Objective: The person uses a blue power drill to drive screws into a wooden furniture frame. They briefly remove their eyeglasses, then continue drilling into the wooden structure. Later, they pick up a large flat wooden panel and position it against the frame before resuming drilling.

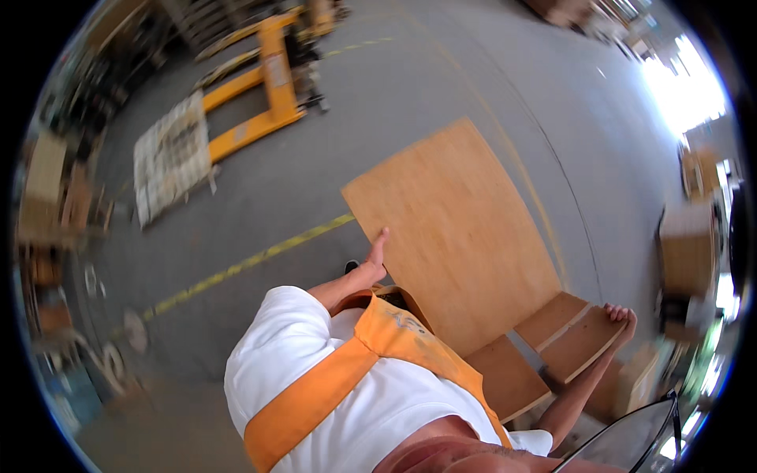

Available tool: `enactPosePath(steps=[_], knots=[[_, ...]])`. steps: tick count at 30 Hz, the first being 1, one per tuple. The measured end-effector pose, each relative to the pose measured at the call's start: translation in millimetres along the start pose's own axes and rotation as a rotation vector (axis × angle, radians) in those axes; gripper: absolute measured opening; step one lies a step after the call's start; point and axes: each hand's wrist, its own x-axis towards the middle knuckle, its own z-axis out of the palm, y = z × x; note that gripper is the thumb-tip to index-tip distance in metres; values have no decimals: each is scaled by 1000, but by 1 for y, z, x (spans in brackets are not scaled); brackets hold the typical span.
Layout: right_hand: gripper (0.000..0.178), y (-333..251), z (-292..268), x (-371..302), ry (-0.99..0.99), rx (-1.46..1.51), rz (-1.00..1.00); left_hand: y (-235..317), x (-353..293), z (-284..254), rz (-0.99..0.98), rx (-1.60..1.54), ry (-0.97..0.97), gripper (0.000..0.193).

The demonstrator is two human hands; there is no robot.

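Note:
A large light-brown plywood sheet [465, 229] spreads out in front of my body, tilted in the view. My left hand [377, 254] grips its left edge, thumb on the upper face and fingers hidden beneath. Toward the lower right are smaller brown boards: one [506, 377] close to my apron, another [582, 344] farther right, and a narrow one [550, 318] next to it. My right hand [623, 315] is closed with its fingers curled over the outer corner of the right-hand board. Whether these boards rest on the sheet or beside it, I cannot tell.
A yellow pallet jack [272, 71] stands at the far left by a pale slatted pallet [172, 154]. Yellow tape [252, 260] crosses the grey floor [371, 126]. Stacked wooden pieces [47, 185] line the left side; cartons [688, 248] stand along the right.

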Motion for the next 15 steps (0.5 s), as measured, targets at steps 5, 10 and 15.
enactPosePath(steps=[5, 10, 15], knots=[[37, 89, 251, 9, -434, 64, 188, 127, -106, -120, 222, -374, 123, 68], [29, 159, 421, -6, -620, -4, 261, 172, -170, -163, 538, -587, -46, 65], [30, 168, 428, 8, -894, 30, 506, 88, -190, -157, 854, -647, 307, 64]])
